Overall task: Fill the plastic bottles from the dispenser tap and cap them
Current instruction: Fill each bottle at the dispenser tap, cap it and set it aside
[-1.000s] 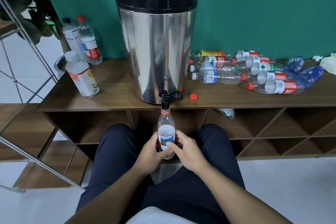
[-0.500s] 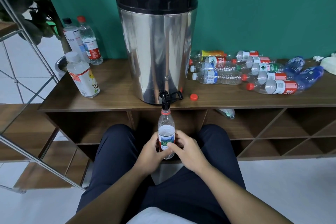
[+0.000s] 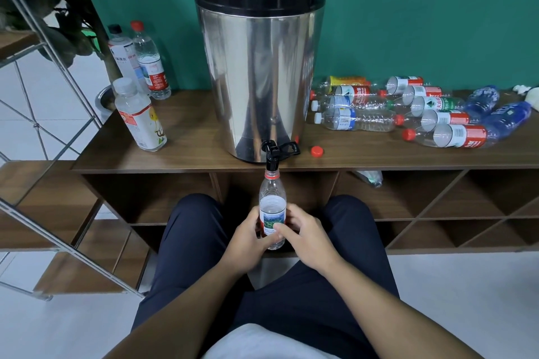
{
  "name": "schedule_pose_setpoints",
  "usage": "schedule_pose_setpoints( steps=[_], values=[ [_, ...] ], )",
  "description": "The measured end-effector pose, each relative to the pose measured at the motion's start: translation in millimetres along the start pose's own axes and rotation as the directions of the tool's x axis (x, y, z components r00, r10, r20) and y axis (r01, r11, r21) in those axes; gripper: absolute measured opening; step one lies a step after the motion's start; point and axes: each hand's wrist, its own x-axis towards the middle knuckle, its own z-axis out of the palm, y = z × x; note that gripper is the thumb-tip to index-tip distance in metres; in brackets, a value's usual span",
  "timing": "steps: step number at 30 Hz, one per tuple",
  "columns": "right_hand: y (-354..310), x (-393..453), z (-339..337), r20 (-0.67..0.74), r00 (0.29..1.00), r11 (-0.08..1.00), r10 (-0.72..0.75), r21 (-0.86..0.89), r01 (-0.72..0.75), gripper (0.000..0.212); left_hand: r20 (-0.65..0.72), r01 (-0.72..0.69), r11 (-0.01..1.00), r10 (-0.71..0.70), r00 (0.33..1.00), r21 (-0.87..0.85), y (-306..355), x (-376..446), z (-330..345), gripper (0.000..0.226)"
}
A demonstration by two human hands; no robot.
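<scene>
I hold the clear plastic bottle (image 3: 272, 207) upright, uncapped, its mouth under the black tap (image 3: 271, 156). The steel dispenser with its black lid (image 3: 258, 67) stands on the table, the bottle's red cap (image 3: 316, 151) beside it.

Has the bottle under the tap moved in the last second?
No. The bottle keeps its mouth right under the tap, with both hands gripping it as before.

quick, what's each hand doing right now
Left hand: grips the bottle under the tap.
Right hand: holds the same bottle, fingers curled around it.
</scene>
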Motion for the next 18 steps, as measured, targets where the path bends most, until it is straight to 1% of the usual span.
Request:
schedule_pose_setpoints(
  steps=[4, 10, 18],
  values=[
    [-2.8, -1.2, 1.0, -0.011, 1.0, 1.0, 0.003, 0.016, -0.002, 0.058, -0.004, -0.005, 1.0, 0.005, 1.0, -0.007, -0.9, 0.8, 0.7, 0.058],
    [-2.5, -1.1, -0.7, -0.011, 1.0, 1.0, -0.016, -0.008, 0.016, 0.049, 0.002, -0.005, 1.0, 0.005, 1.0, -0.011, -1.0, 0.0, 1.1, 0.058],
    [-3.2, -1.5, -0.5, -0.013, 1.0, 1.0, -0.007, 0.014, 0.007, 0.049, 0.006, 0.002, 1.0, -0.001, 1.0, -0.029, -1.2, 0.5, 1.9, 0.059]
  ],
)
